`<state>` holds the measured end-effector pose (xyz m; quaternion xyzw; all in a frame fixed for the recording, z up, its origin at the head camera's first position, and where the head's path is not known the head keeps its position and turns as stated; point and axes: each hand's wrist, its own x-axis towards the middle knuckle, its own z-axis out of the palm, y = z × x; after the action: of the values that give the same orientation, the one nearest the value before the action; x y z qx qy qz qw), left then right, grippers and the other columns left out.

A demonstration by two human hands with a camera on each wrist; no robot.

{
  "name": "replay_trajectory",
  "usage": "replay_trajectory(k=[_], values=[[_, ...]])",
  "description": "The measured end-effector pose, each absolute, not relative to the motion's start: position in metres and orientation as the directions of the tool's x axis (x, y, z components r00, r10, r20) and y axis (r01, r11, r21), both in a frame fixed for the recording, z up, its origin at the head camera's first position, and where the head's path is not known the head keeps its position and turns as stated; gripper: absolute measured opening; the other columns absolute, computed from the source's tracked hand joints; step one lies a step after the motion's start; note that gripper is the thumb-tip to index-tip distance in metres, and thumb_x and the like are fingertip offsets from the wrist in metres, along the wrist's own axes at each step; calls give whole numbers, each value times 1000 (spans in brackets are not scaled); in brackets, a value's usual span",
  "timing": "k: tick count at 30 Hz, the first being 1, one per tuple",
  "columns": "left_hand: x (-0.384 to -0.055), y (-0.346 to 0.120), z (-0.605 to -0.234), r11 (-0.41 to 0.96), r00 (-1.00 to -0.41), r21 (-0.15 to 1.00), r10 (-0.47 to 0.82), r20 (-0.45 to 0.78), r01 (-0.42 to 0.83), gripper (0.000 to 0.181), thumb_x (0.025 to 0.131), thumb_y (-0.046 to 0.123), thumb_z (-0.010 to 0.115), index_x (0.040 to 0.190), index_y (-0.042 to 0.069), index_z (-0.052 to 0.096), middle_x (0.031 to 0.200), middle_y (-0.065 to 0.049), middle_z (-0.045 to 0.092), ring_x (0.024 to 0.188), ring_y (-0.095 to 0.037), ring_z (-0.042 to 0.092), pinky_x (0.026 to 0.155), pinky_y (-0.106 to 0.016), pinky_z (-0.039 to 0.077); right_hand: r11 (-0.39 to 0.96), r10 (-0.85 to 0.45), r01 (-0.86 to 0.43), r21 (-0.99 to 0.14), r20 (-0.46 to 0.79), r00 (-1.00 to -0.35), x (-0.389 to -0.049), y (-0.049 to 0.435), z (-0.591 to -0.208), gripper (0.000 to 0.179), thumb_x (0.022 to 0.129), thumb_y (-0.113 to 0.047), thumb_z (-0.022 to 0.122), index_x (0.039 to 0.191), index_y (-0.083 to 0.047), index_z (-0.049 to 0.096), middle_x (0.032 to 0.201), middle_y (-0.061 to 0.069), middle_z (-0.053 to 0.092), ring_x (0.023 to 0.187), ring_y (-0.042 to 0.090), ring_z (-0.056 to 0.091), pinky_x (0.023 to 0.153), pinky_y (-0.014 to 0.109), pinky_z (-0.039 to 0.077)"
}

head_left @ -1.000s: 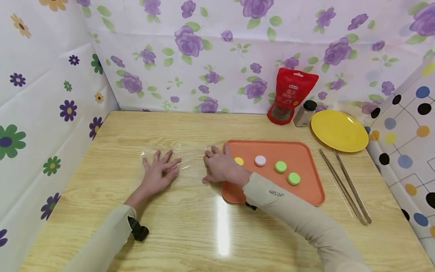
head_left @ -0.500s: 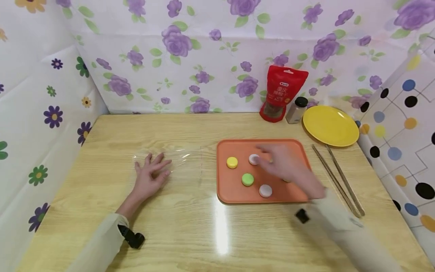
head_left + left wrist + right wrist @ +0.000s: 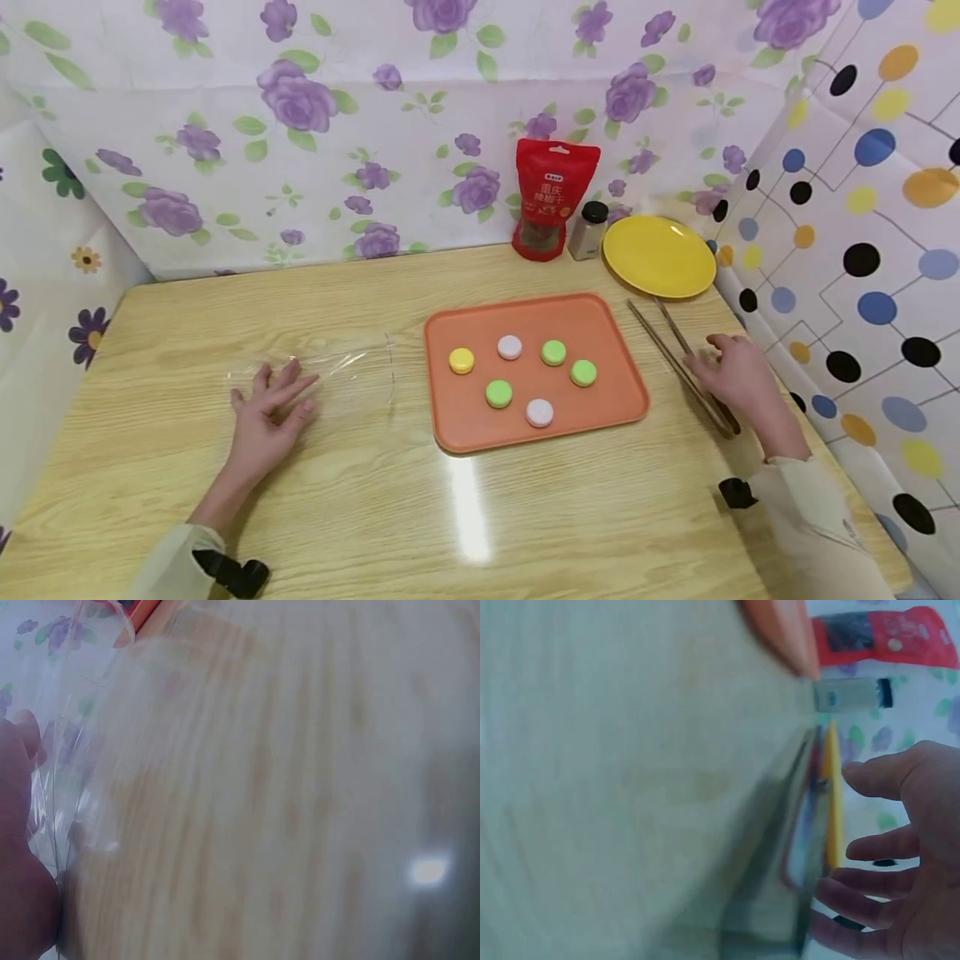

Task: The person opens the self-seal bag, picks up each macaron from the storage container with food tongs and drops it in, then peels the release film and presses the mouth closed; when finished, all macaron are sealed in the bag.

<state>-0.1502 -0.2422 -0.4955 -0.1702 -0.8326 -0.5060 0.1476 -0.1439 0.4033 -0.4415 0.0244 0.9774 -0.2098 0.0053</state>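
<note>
My left hand point(image 3: 266, 417) rests with spread fingers on a clear plastic bag point(image 3: 352, 379) lying flat on the table. In the left wrist view, part of that hand point(image 3: 22, 847) shows beside the see-through film. Far to the right, my right hand point(image 3: 738, 375) is over a pair of long metal tongs point(image 3: 669, 352), near their joined end. Its fingers are loosely bent and apart in the right wrist view, close to the blurred tongs point(image 3: 802, 780); whether they touch is unclear. An orange tray point(image 3: 592, 408) between the hands bears several macarons, including a yellow macaron point(image 3: 461, 361).
At the back right stand a red pouch point(image 3: 555, 179) and a small black-capped jar point(image 3: 588, 231). A yellow plate point(image 3: 660, 257) lies beside them, beyond the tongs. Patterned cloth walls point(image 3: 847, 275) edge the wooden table point(image 3: 360, 517).
My right hand has lifted off the bag, crossed over the tray and reached the tongs. The left hand stays on the bag. The head view has turned to the right.
</note>
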Motion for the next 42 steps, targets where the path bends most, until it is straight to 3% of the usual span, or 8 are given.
replay_trajectory(k=[4, 9, 22, 30, 36, 42], values=[[-149, -243, -496, 438, -900, 790, 141, 411, 430, 35, 83, -11, 73, 117, -5, 69, 142, -35, 45, 138, -62, 16, 100, -70, -23, 924, 24, 46, -379, -61, -998, -152, 405, -452, 82, 96, -39, 65, 138, 24, 34, 121, 51, 43, 109, 63, 44, 84, 69, 43], [-148, -243, -496, 436, -901, 791, 145, 410, 430, 35, 83, -11, 72, 117, -6, 68, 141, -37, 43, 138, -63, 15, 99, -70, -25, 941, 3, 43, -336, -120, -993, -162, 399, -456, 95, 93, -48, 67, 143, 21, 26, 126, 53, 34, 109, 66, 44, 82, 70, 43], [-150, -241, -493, 446, -896, 780, 152, 417, 438, 33, 86, -9, 70, 119, -6, 67, 142, -37, 44, 138, -62, 15, 100, -70, -23, 959, -37, 4, -283, -139, -990, -162, 395, -456, 69, 96, -28, 63, 135, 23, 38, 118, 46, 51, 108, 59, 50, 85, 65, 45], [-149, -240, -494, 446, -895, 780, 145, 421, 440, 33, 84, -10, 72, 117, -5, 69, 139, -37, 46, 137, -62, 17, 100, -71, -21, 952, -70, -56, -301, -36, -997, -145, 391, -454, 60, 94, -20, 64, 135, 19, 43, 99, 38, 58, 96, 53, 54, 76, 62, 47], [-150, -241, -495, 444, -893, 779, 140, 428, 443, 34, 83, -10, 73, 116, -4, 70, 139, -37, 46, 137, -62, 18, 100, -70, -23, 919, -188, -203, -337, 78, -979, -128, 382, -441, 53, 89, -9, 72, 132, 12, 50, 82, 19, 52, 73, 31, 48, 58, 44, 42], [-150, -240, -494, 456, -894, 773, 140, 426, 440, 33, 84, -10, 72, 116, -5, 69, 140, -36, 46, 138, -62, 18, 101, -70, -21, 873, -342, -379, -306, 168, -924, -109, 373, -435, 50, 80, 0, 79, 125, 0, 57, 80, 11, 48, 68, 24, 43, 56, 39, 36]])
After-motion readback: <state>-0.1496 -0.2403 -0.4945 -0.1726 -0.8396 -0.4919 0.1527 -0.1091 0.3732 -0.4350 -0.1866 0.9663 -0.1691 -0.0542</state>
